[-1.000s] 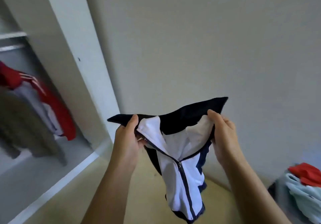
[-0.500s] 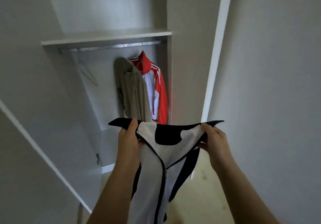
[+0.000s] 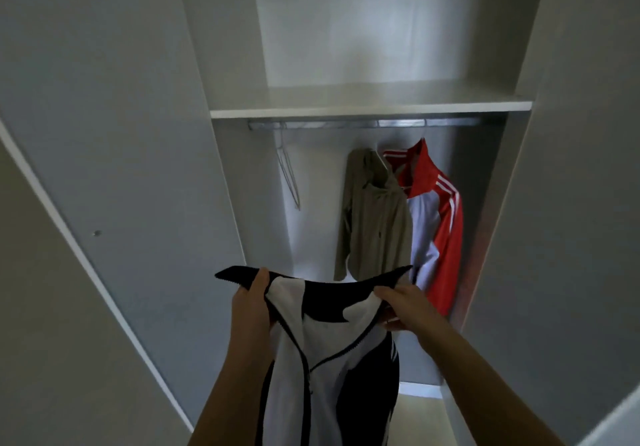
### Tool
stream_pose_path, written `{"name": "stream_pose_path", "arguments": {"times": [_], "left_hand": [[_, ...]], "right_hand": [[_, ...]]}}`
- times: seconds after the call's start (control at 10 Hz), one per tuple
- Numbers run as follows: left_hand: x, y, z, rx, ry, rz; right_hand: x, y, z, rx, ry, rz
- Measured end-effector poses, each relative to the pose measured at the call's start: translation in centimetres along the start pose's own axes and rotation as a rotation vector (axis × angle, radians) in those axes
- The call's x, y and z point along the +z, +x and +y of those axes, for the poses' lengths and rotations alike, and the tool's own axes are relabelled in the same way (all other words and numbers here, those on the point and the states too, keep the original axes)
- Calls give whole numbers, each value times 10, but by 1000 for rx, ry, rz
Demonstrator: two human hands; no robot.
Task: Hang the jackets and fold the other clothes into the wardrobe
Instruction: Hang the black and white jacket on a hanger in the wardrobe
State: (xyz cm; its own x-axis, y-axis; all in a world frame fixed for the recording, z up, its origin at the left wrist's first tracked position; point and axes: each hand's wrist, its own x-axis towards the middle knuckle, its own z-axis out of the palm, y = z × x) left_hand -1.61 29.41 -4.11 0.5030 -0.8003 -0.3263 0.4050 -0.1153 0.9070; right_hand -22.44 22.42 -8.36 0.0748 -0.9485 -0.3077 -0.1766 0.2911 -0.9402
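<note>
Wardrobe has swung to centre frame; my left hand and right hand, fingers clamped on the jacket collar, hold it low centre.

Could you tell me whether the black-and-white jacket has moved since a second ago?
Yes. The black-and-white jacket has swung left, from facing the bare wall to directly in front of the wardrobe's rail.

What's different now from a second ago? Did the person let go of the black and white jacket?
No. The person turned from the bare wall to face the wardrobe, so its rail, the empty hanger, the khaki jacket and the red jacket are now straight ahead. The black and white jacket came round too. The left hand and right hand still grip its collar.
</note>
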Motion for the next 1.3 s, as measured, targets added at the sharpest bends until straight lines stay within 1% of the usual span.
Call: {"name": "stream_pose_path", "arguments": {"times": [0.1,0.2,0.3,0.4,0.5,0.6,0.7,0.8,0.9,1.0,1.1,1.3], "left_hand": [[25,50,2,108,81,-35],[40,92,4,67,65,-20],[58,147,3,-14,56,1],[75,199,4,-40,112,-33],[89,253,16,-61,76,-48],[102,298,32,-72,93,-65],[109,338,43,-75,114,-73],[116,367,53,-66,135,-75],[120,389,60,-66,123,-79],[122,403,69,-73,120,-79],[124,414,75,-76,94,-76],[119,427,80,-71,41,-96]], "right_hand": [[4,71,-10,67,-239,-91],[15,136,-18,12,-464,-144],[35,204,-37,-72,-468,-119],[61,272,-67,-106,-370,-80],[86,334,-100,-99,-235,-44],[109,381,-133,-93,-180,-59],[129,420,-155,-79,-167,-54],[146,453,-164,-93,-202,-9],[157,473,-172,-70,-188,-7],[164,487,-178,7,-80,-41],[170,494,-179,46,4,-90],[178,503,-173,10,34,-92]]}}
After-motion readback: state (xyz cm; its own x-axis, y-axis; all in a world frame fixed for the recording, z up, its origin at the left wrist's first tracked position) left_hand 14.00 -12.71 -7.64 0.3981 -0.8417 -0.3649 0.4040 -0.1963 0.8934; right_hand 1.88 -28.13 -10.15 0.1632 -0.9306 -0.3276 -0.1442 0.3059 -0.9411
